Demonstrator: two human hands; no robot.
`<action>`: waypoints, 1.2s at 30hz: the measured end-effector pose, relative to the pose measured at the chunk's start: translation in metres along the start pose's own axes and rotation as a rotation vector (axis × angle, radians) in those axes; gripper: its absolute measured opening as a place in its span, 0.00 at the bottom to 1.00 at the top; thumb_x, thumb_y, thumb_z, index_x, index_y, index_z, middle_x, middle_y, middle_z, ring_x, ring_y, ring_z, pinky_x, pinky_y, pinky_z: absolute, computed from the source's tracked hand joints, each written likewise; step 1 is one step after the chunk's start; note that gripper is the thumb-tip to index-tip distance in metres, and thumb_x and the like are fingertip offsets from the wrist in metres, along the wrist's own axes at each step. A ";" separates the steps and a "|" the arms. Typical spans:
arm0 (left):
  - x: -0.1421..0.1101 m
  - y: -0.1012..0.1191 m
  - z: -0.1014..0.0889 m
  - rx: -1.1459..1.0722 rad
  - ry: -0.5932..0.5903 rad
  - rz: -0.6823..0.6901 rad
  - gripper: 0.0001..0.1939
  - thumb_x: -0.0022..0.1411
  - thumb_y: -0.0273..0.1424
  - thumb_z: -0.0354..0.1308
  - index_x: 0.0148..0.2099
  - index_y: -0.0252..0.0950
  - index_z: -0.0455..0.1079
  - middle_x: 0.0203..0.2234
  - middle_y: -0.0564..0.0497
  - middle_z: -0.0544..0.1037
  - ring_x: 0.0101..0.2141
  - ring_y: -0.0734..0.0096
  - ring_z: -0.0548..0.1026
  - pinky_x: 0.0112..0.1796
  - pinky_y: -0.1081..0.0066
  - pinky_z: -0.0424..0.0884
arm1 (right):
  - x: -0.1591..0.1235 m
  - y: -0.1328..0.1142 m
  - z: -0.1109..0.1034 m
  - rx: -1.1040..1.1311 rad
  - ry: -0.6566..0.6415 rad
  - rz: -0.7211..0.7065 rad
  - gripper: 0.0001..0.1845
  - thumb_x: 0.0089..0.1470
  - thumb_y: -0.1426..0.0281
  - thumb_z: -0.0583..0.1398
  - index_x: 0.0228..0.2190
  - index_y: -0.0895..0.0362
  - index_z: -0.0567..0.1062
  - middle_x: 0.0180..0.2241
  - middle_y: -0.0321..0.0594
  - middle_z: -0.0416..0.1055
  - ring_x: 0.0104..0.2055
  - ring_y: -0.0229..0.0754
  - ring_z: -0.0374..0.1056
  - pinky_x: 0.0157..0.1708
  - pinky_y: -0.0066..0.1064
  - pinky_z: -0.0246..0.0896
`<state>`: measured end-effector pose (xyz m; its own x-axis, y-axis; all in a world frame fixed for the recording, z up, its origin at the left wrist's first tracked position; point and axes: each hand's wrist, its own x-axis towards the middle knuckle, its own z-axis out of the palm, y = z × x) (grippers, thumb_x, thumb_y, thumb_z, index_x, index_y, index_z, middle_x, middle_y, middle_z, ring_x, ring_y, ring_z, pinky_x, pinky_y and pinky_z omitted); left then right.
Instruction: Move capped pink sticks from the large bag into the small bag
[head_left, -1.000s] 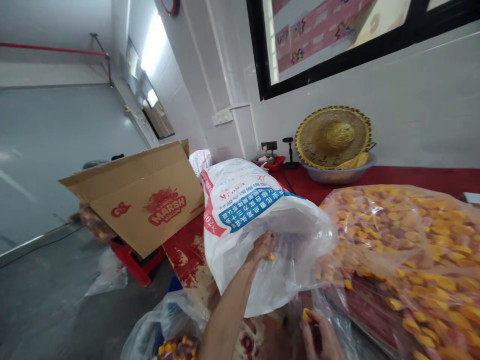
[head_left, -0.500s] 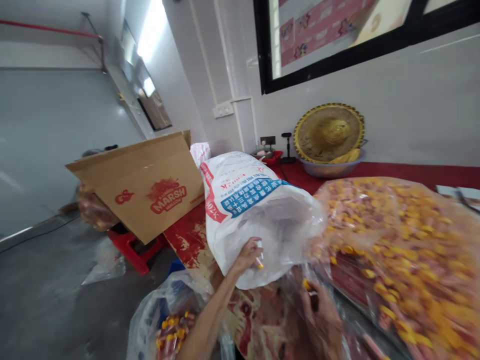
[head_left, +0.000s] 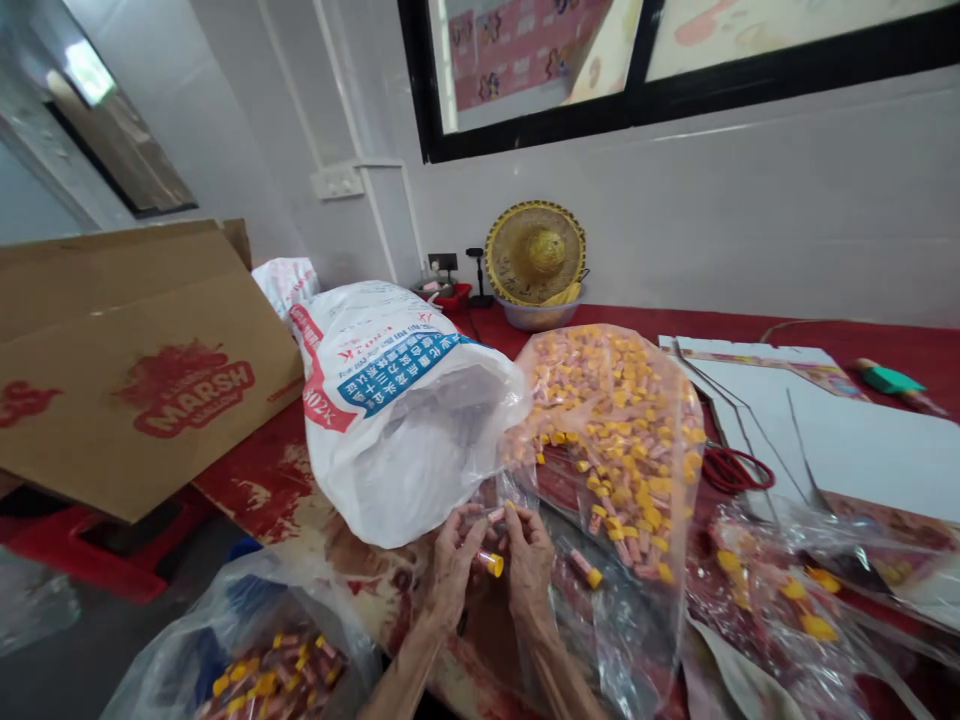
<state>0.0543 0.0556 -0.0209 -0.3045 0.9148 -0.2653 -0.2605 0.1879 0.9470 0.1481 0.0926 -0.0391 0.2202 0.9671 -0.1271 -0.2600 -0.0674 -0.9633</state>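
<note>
Where your left hand [head_left: 450,562] and right hand [head_left: 529,566] meet, low in the middle of the frame, the left is half curled, with a lower tube [head_left: 490,563] sticking out from its fingers, yellow cap toward the right. Your right thumb and forefinger are nearly closed at the yellow end of an upper tube [head_left: 496,516]; you can't tell from here whether the left fingers bear on it too. Both look light, stiff and smooth, likely to roll or slip, so grip them round the barrel just behind the cap. A loose tube [head_left: 586,568] lies right of your hands on crinkled film. Beyond, the white sack [head_left: 420,450] gapes toward you, its soft lip near your left fingers and apt to sag or snag. Right of it, the clear bag [head_left: 600,350] spreads many tubes over the red desk [head_left: 251,470]. A lined tub [head_left: 214,655] of tubes sits lower left, below the carton [head_left: 150,330]. Farther right, wiry metal rods [head_left: 739,400] and a red cord [head_left: 739,470] could catch a sleeve.
</note>
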 end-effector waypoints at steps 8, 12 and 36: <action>0.008 0.026 -0.042 0.604 0.027 0.211 0.27 0.62 0.55 0.59 0.50 0.39 0.72 0.30 0.52 0.79 0.27 0.66 0.77 0.31 0.69 0.74 | 0.001 -0.002 -0.007 -0.313 -0.269 -0.178 0.24 0.60 0.49 0.56 0.25 0.53 0.79 0.30 0.40 0.77 0.33 0.45 0.70 0.36 0.34 0.65; 0.013 0.035 -0.038 1.102 -0.134 0.283 0.13 0.70 0.43 0.51 0.48 0.42 0.70 0.35 0.51 0.81 0.33 0.63 0.80 0.36 0.68 0.71 | 0.014 -0.004 -0.018 -0.319 -0.056 -0.234 0.22 0.60 0.53 0.53 0.36 0.54 0.81 0.37 0.44 0.79 0.40 0.47 0.73 0.45 0.38 0.67; 0.025 0.027 -0.022 0.966 -0.194 0.390 0.08 0.68 0.38 0.53 0.45 0.43 0.70 0.36 0.54 0.81 0.37 0.67 0.80 0.41 0.70 0.74 | 0.106 -0.030 -0.082 -1.142 0.150 -0.507 0.23 0.69 0.70 0.46 0.53 0.59 0.77 0.48 0.55 0.75 0.49 0.54 0.70 0.51 0.45 0.65</action>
<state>0.0193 0.0756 -0.0055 -0.0359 0.9985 0.0408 0.6889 -0.0048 0.7248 0.2565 0.1772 -0.0430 0.1805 0.9142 0.3628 0.8289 0.0572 -0.5565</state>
